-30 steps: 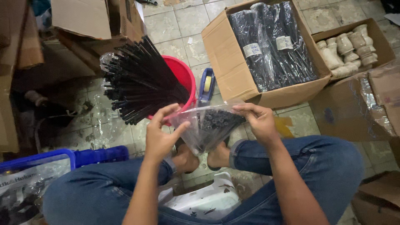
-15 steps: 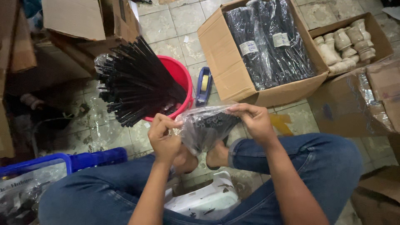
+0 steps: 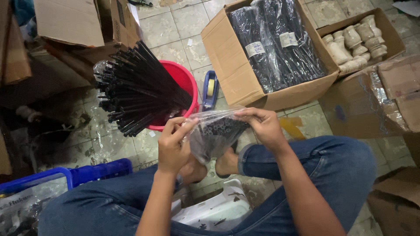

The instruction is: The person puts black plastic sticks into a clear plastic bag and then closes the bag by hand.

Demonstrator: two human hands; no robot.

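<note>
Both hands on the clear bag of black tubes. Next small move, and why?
Probably fold the open bag mouth over. Left hand and right hand pinch the top edge of the clear plastic bag, the black tubes sit bunched inside, and a tape dispenser lies beside the red bucket.

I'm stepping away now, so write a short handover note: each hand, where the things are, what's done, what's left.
Left hand: grips the left side of the clear bag at its mouth.
Right hand: pinches the bag's top right edge.
The bag, held over the lap, holds a bundle of black tubes.
Loose black tubes stand in the red bucket. Bagged bundles fill the cardboard box. A tape dispenser lies between bucket and box.
Done: tubes are in the bag.
Left: the bag is not in the box; many loose tubes remain.
</note>
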